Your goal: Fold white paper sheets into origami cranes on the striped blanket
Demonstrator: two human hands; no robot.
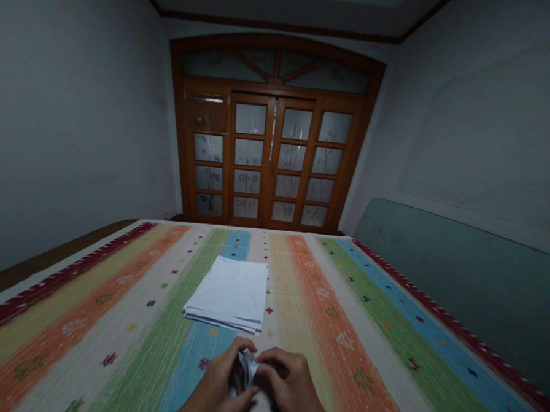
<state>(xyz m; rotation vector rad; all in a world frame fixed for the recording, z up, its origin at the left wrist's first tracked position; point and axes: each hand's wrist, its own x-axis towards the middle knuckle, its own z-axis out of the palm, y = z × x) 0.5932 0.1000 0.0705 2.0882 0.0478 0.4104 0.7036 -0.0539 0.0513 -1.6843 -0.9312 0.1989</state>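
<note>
Close to me at the bottom centre, my left hand (229,382) and my right hand (288,382) come together around a small folded piece of white paper (248,369). The left fingers wrap round its left side, while the right thumb and fingers pinch its right edge. Much of the paper is hidden by the fingers, so its full shape does not show. Just beyond the hands, a stack of white paper sheets (233,293) lies flat on the striped cloth, its edges slightly uneven. Neither hand touches the stack.
A colourful striped cloth (370,334) covers the table. Along the right side stands a green, rounded board or backrest (438,251). Wooden doors with glass panes (270,163) close off the far end, between pale walls (76,122).
</note>
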